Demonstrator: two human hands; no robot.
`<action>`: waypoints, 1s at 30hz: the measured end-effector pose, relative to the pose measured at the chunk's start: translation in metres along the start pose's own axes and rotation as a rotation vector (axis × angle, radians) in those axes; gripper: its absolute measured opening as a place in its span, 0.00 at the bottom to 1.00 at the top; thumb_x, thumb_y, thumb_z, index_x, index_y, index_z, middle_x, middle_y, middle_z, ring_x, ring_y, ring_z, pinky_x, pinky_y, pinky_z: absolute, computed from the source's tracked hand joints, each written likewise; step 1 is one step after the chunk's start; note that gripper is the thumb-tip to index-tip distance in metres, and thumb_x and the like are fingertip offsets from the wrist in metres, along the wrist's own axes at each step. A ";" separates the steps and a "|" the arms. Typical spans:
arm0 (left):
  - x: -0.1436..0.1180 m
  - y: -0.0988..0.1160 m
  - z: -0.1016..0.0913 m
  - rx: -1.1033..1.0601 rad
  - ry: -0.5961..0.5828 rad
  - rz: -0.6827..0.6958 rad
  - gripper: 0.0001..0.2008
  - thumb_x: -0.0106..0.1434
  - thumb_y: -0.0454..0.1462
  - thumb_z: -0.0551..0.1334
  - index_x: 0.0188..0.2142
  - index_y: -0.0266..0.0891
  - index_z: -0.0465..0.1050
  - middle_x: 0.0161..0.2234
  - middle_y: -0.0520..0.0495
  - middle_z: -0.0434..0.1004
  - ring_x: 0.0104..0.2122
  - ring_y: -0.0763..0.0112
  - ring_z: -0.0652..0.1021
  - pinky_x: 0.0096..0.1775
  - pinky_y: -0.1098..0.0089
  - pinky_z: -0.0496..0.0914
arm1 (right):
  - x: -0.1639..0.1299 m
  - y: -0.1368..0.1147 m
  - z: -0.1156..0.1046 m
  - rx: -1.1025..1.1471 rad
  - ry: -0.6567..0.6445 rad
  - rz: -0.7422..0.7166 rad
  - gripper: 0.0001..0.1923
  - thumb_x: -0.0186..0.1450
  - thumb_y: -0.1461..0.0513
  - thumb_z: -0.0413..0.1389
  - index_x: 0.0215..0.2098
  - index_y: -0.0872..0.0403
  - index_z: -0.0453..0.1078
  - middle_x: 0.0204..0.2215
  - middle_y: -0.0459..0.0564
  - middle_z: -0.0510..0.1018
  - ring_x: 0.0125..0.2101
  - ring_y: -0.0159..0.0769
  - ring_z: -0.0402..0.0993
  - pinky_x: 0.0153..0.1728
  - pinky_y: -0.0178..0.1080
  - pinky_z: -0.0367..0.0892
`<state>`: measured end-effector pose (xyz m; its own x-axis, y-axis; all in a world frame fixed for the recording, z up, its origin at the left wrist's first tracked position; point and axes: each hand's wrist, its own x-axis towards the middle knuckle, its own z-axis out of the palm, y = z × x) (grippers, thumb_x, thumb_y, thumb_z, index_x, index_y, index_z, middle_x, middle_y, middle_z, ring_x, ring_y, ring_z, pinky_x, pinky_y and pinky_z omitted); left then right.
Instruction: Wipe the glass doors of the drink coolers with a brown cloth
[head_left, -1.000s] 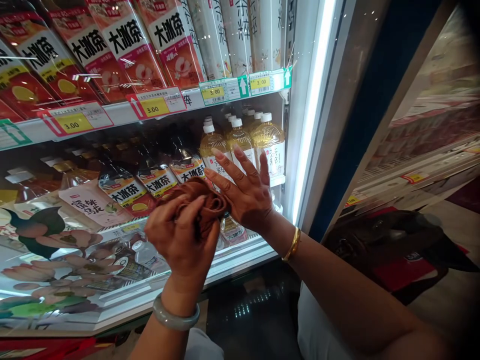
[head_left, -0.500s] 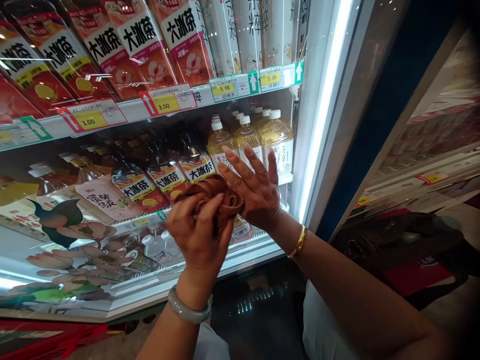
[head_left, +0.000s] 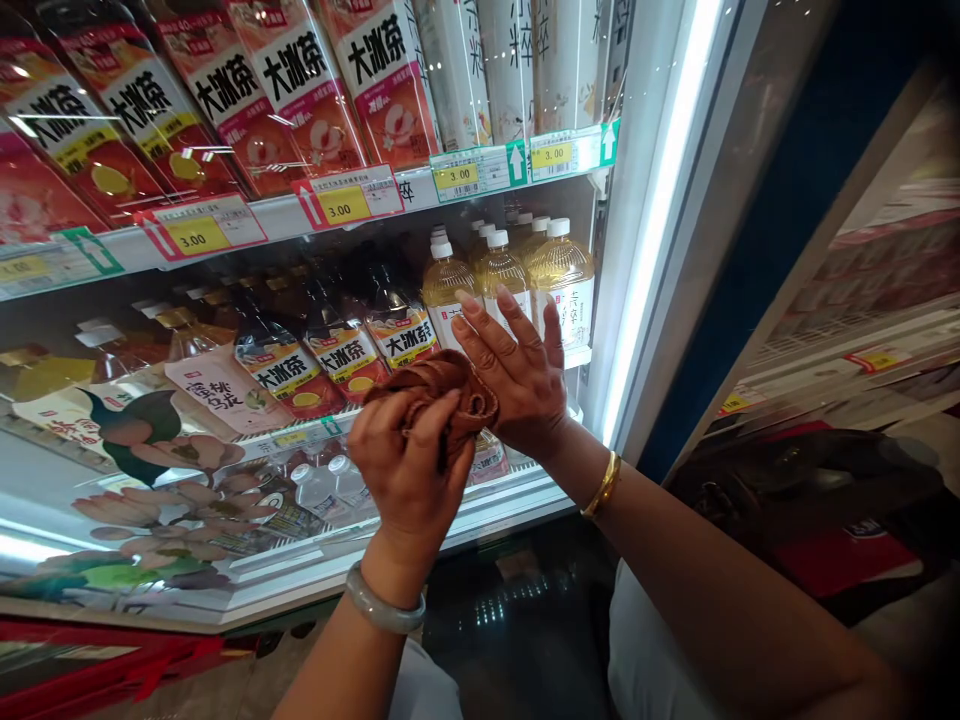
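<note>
My left hand (head_left: 401,455), with a grey bangle at its wrist, is closed around a crumpled brown cloth (head_left: 435,385). The cloth bunches up above its fingers, against the glass door (head_left: 172,560) of a lit drinks fridge. Just to the right, my right hand (head_left: 521,385) lies with fingers spread, palm toward the glass, a gold bangle on its wrist. Its thumb side is beside the cloth; whether the two touch, I cannot tell. Behind the glass, bottles of pale yellow drink (head_left: 562,265) show past the fingertips.
Iced tea bottles (head_left: 300,85) fill the upper shelf, above yellow price tags (head_left: 345,205). More bottles (head_left: 277,370) stand lower down. A bright light strip (head_left: 652,230) runs along the fridge's right side, near a dark blue frame (head_left: 757,260). Flower pictures (head_left: 161,455) decorate the glass.
The whole view has shifted slightly, so the shelves and hands sit a little farther right. The left hand still grips the cloth, and the right hand stays spread.
</note>
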<state>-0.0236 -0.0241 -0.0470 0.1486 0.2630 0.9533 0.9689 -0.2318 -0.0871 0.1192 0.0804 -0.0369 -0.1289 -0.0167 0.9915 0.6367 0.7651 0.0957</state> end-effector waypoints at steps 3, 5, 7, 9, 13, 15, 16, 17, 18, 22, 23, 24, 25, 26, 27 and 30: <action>-0.001 0.005 0.003 -0.026 -0.022 0.002 0.25 0.60 0.37 0.72 0.56 0.49 0.74 0.51 0.42 0.71 0.56 0.52 0.73 0.59 0.52 0.67 | -0.001 0.001 0.000 0.009 -0.015 0.005 0.30 0.77 0.59 0.45 0.75 0.47 0.50 0.69 0.47 0.68 0.75 0.36 0.47 0.78 0.55 0.33; 0.002 0.000 0.000 -0.026 -0.004 0.012 0.25 0.60 0.37 0.72 0.56 0.49 0.74 0.51 0.42 0.72 0.55 0.52 0.74 0.59 0.52 0.67 | -0.002 0.000 -0.001 0.018 -0.031 0.013 0.31 0.76 0.59 0.45 0.76 0.46 0.49 0.70 0.46 0.68 0.75 0.36 0.47 0.78 0.55 0.33; 0.006 -0.009 -0.006 -0.003 0.051 -0.021 0.27 0.59 0.38 0.73 0.58 0.49 0.74 0.52 0.41 0.72 0.55 0.50 0.74 0.59 0.50 0.67 | -0.002 0.000 -0.002 0.024 -0.040 0.020 0.32 0.75 0.61 0.46 0.76 0.46 0.48 0.70 0.45 0.67 0.76 0.36 0.46 0.78 0.55 0.32; 0.010 -0.016 -0.012 0.027 0.123 -0.120 0.29 0.59 0.37 0.72 0.60 0.48 0.72 0.54 0.40 0.72 0.56 0.48 0.73 0.60 0.47 0.66 | -0.001 -0.001 -0.002 0.022 -0.039 0.021 0.34 0.74 0.62 0.47 0.76 0.46 0.48 0.70 0.44 0.67 0.76 0.36 0.46 0.78 0.55 0.31; 0.009 -0.009 -0.011 0.032 0.094 -0.185 0.28 0.60 0.37 0.71 0.60 0.47 0.72 0.55 0.40 0.71 0.58 0.47 0.72 0.61 0.46 0.65 | 0.000 -0.002 -0.001 0.005 -0.015 0.008 0.33 0.74 0.63 0.47 0.76 0.48 0.50 0.69 0.45 0.68 0.76 0.36 0.46 0.78 0.54 0.32; 0.005 0.001 -0.004 -0.005 0.027 -0.100 0.26 0.59 0.38 0.72 0.58 0.47 0.73 0.53 0.41 0.71 0.56 0.48 0.73 0.60 0.48 0.65 | -0.001 -0.001 0.000 0.009 0.007 0.003 0.31 0.76 0.61 0.47 0.76 0.48 0.49 0.69 0.45 0.68 0.75 0.36 0.47 0.78 0.54 0.33; 0.003 0.006 -0.001 -0.026 0.004 -0.063 0.26 0.60 0.37 0.72 0.57 0.47 0.73 0.52 0.40 0.71 0.56 0.49 0.73 0.60 0.49 0.66 | -0.001 0.000 0.000 0.014 0.012 0.001 0.31 0.76 0.59 0.46 0.76 0.47 0.49 0.69 0.45 0.68 0.75 0.36 0.47 0.78 0.54 0.33; 0.001 0.009 0.001 -0.042 -0.021 -0.036 0.25 0.60 0.37 0.72 0.56 0.47 0.73 0.52 0.41 0.71 0.55 0.50 0.73 0.59 0.50 0.66 | -0.002 0.000 0.000 0.018 0.016 -0.001 0.31 0.77 0.58 0.46 0.76 0.47 0.48 0.70 0.45 0.67 0.75 0.36 0.47 0.78 0.54 0.34; 0.000 0.010 0.003 -0.050 -0.041 -0.020 0.25 0.61 0.36 0.72 0.57 0.48 0.73 0.52 0.41 0.71 0.55 0.51 0.73 0.59 0.51 0.67 | -0.002 0.001 0.000 0.019 0.017 -0.005 0.30 0.77 0.58 0.46 0.76 0.47 0.49 0.70 0.45 0.67 0.75 0.36 0.47 0.78 0.54 0.35; 0.006 -0.001 -0.006 -0.027 0.021 -0.072 0.26 0.60 0.37 0.72 0.58 0.49 0.73 0.53 0.41 0.72 0.56 0.51 0.73 0.61 0.51 0.65 | -0.003 0.002 0.000 0.003 0.008 -0.001 0.30 0.76 0.62 0.46 0.75 0.48 0.50 0.70 0.45 0.67 0.75 0.35 0.47 0.78 0.53 0.34; 0.008 -0.006 -0.009 -0.018 0.065 -0.117 0.27 0.60 0.36 0.72 0.59 0.48 0.73 0.54 0.40 0.71 0.57 0.50 0.72 0.61 0.50 0.64 | -0.002 0.001 0.001 0.006 0.002 0.004 0.31 0.76 0.63 0.45 0.76 0.47 0.49 0.70 0.44 0.67 0.75 0.34 0.46 0.78 0.53 0.33; 0.010 -0.010 -0.012 -0.010 0.104 -0.166 0.28 0.60 0.35 0.71 0.59 0.47 0.72 0.55 0.40 0.71 0.58 0.50 0.72 0.61 0.49 0.63 | -0.002 0.001 0.001 0.013 -0.006 0.010 0.32 0.75 0.64 0.45 0.76 0.46 0.48 0.70 0.43 0.67 0.76 0.34 0.46 0.78 0.54 0.33; 0.012 -0.012 -0.013 -0.005 0.132 -0.205 0.29 0.59 0.35 0.71 0.60 0.47 0.72 0.55 0.39 0.71 0.58 0.49 0.71 0.62 0.48 0.63 | -0.002 0.001 0.001 0.021 -0.013 0.016 0.33 0.75 0.65 0.45 0.76 0.45 0.47 0.70 0.42 0.66 0.76 0.34 0.46 0.78 0.55 0.33; 0.012 -0.012 -0.014 -0.005 0.140 -0.223 0.29 0.59 0.34 0.71 0.60 0.46 0.72 0.56 0.39 0.71 0.58 0.48 0.71 0.62 0.48 0.62 | -0.002 0.000 0.001 0.026 -0.015 0.021 0.33 0.75 0.65 0.44 0.76 0.44 0.47 0.70 0.41 0.66 0.76 0.34 0.46 0.77 0.55 0.33; 0.011 -0.011 -0.012 -0.010 0.132 -0.214 0.30 0.58 0.34 0.71 0.60 0.46 0.72 0.55 0.39 0.71 0.58 0.48 0.71 0.62 0.48 0.62 | -0.002 0.000 0.001 0.026 -0.016 0.025 0.33 0.75 0.65 0.44 0.76 0.43 0.46 0.70 0.41 0.66 0.76 0.34 0.46 0.77 0.56 0.33; 0.004 0.002 -0.003 -0.044 0.032 -0.089 0.27 0.59 0.36 0.72 0.58 0.46 0.73 0.54 0.40 0.71 0.57 0.50 0.71 0.61 0.50 0.64 | -0.002 0.000 0.000 0.007 -0.010 0.018 0.31 0.76 0.62 0.45 0.76 0.46 0.47 0.70 0.43 0.66 0.76 0.35 0.46 0.77 0.55 0.34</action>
<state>-0.0215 -0.0266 -0.0424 0.0556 0.2548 0.9654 0.9683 -0.2497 0.0102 0.1194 0.0801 -0.0390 -0.1250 0.0031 0.9921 0.6334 0.7699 0.0774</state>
